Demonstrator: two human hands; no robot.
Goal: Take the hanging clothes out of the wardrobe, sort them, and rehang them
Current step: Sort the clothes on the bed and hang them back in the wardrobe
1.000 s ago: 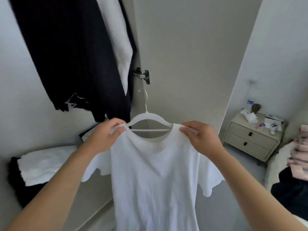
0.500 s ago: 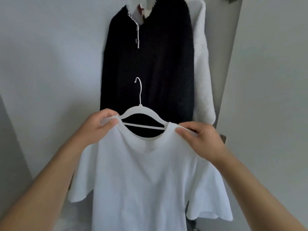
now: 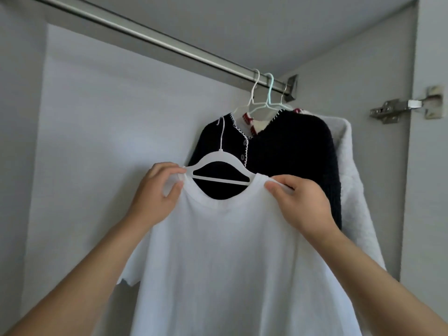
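Note:
I hold a white T-shirt (image 3: 237, 263) on a white hanger (image 3: 219, 163) up in front of me, inside the wardrobe. My left hand (image 3: 157, 192) pinches the shirt's left shoulder over the hanger's end. My right hand (image 3: 300, 202) pinches the right shoulder the same way. The hanger's hook points up, well below the metal rail (image 3: 150, 37). Behind the shirt a black knit cardigan (image 3: 291, 161) hangs from the rail at its right end, with a pale grey garment (image 3: 351, 180) beside it.
The rail runs from upper left down to a bracket at the right; its left and middle stretch is bare. The wardrobe's back wall (image 3: 109, 141) is to the left. A door hinge (image 3: 402, 109) sits on the right side panel.
My view has tilted up from the room to the wardrobe's rail. Both hands have lifted the shirt on its hanger higher, still pinching its shoulders.

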